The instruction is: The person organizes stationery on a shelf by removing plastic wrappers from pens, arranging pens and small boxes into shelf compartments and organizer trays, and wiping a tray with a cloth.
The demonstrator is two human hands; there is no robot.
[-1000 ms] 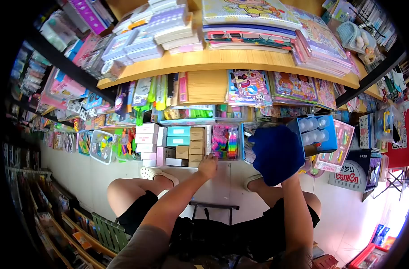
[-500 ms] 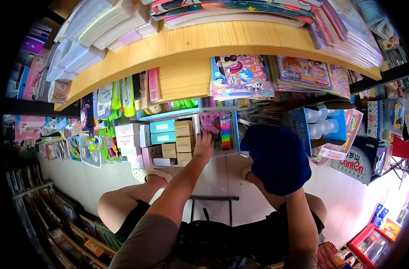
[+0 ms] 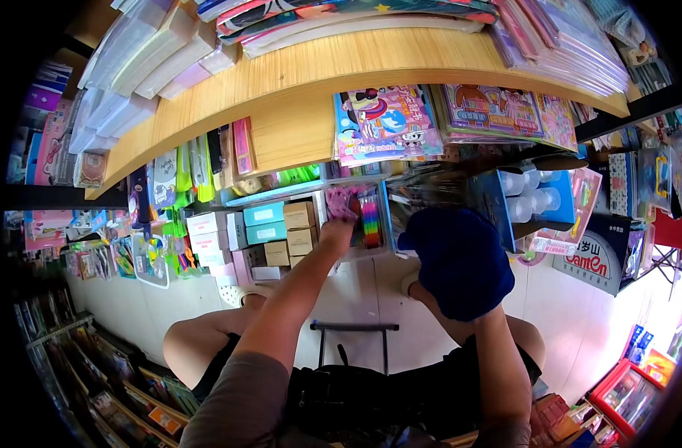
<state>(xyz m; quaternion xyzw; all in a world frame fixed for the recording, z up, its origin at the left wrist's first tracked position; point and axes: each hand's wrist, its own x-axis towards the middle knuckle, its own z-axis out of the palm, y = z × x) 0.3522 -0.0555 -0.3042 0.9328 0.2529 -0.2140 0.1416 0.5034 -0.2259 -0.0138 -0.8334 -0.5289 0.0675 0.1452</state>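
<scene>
My left hand [image 3: 336,233] reaches into a clear bin [image 3: 386,216] on the low shelf. Its fingertips are lost among pink packets [image 3: 341,200], so I cannot see whether they grip one. Right beside it lie rainbow-coloured strips [image 3: 370,221]. Small brown boxes [image 3: 300,228] and teal boxes [image 3: 265,222] stand left of the hand. A dark blue cloth-like item [image 3: 460,261] covers my right hand, whose fingers are hidden. It is at the shelf front, left of a blue box with clear round containers [image 3: 531,196].
A wooden shelf [image 3: 304,63] with stacked books juts out above the low bins. White boxes [image 3: 208,235] and a clear basket [image 3: 150,261] are at the left. A black Ganten carton [image 3: 591,257] stands right. A dark metal bar [image 3: 354,326] lies between my legs.
My left hand has moved from the bin's front edge deeper into the pink packets. The blue item stays over my right hand. The view has moved closer to the shelf.
</scene>
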